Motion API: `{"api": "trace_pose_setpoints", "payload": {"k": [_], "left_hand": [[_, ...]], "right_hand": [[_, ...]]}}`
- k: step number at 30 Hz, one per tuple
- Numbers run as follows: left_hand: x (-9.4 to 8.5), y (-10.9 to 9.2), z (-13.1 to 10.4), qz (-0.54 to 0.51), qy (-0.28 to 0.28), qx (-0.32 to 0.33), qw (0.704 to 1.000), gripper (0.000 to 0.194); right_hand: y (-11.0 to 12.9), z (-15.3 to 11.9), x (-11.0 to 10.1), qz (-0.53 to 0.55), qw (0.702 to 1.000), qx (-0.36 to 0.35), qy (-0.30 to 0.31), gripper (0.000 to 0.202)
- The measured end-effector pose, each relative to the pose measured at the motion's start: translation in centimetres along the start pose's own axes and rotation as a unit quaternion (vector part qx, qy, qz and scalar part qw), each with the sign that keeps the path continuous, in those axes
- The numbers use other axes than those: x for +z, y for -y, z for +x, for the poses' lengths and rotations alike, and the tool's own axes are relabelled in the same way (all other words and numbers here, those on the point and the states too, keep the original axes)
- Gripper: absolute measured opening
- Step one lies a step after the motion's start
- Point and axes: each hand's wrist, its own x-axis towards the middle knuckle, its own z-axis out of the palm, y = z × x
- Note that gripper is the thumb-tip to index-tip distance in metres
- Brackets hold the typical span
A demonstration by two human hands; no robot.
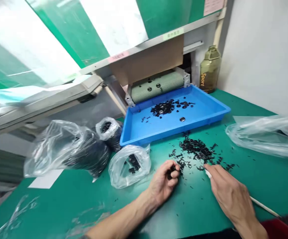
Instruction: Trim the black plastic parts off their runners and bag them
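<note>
My left hand (pixel 165 181) is closed, palm up, around several small black parts (pixel 171 172) that show between its fingers. To its right, my right hand (pixel 230 191) pinches a thin pale stick (pixel 264 205). A white end of it shows by the fingertips, and its far end comes out behind the hand. Both hands are at the near side of a loose heap of small black pieces (pixel 196 147) on the green table (pixel 183 215). A small open plastic bag (pixel 129 166) with some black parts in it stands left of my left hand.
Behind the heap, a blue tray (pixel 144 136) holds black parts below a conveyor belt's end (pixel 157 88). Filled plastic bags (pixel 84 149) stand at left, and a clear plastic bag (pixel 265 136) lies at right. A Sport bottle (pixel 210 71) stands by the wall.
</note>
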Motion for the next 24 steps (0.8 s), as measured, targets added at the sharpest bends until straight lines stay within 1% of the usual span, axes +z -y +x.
{"api": "trace_pose_setpoints", "payload": {"k": [3,6,8,10,13,15,17,18,19,21,22,24], "left_hand": [[-0.5,0.6,-1.7,0.018,-0.004,-0.001,1.0,0.031],[-1.2,0.1,-3.6,0.063,-0.007,0.028,0.998,0.038],[-1.7,-0.8,-4.6,0.09,-0.022,0.056,0.994,0.045],[-2.2,-2.1,-5.3,0.106,-0.044,0.075,0.991,0.048],[-2.8,-4.0,-5.7,0.147,-0.084,0.113,0.979,0.045],[-3.4,-5.0,-5.7,0.196,-0.115,0.142,0.963,0.041],[-4.2,-5.9,-5.7,0.265,-0.156,0.18,0.934,0.039],[-4.7,-6.3,-5.6,0.314,-0.187,0.207,0.907,0.039],[-5.2,-6.8,-5.5,0.37,-0.222,0.236,0.87,0.039],[-6.3,-7.7,-5.3,0.47,-0.284,0.291,0.783,0.039],[-6.9,-8.2,-5.1,0.501,-0.297,0.302,0.755,0.037],[-8.3,-9.2,-4.6,0.531,-0.296,0.31,0.731,0.031]], "right_hand": [[-0.2,-0.4,0.2,0.007,1.0,-0.019,0.006,0.032],[-0.1,-0.7,0.1,0.001,1.0,-0.015,0.011,0.033],[-0.2,-0.8,0.2,-0.004,1.0,-0.016,0.013,0.033],[-0.2,-0.8,0.3,-0.009,1.0,-0.024,0.017,0.032],[-0.2,-0.8,0.4,-0.017,0.999,-0.032,0.018,0.031],[-0.2,-0.8,0.4,-0.018,0.999,-0.029,0.019,0.031],[0.0,-0.7,0.4,-0.015,0.999,-0.022,0.024,0.031],[0.1,-0.6,0.3,-0.016,0.999,-0.019,0.026,0.031],[0.3,-0.5,0.1,-0.02,0.999,-0.016,0.028,0.031],[0.6,-0.3,-0.2,-0.026,0.999,-0.01,0.031,0.031],[0.8,-0.2,-0.4,-0.025,0.999,-0.006,0.034,0.031],[1.2,0.1,-0.8,-0.016,0.999,0.008,0.045,0.032]]}}
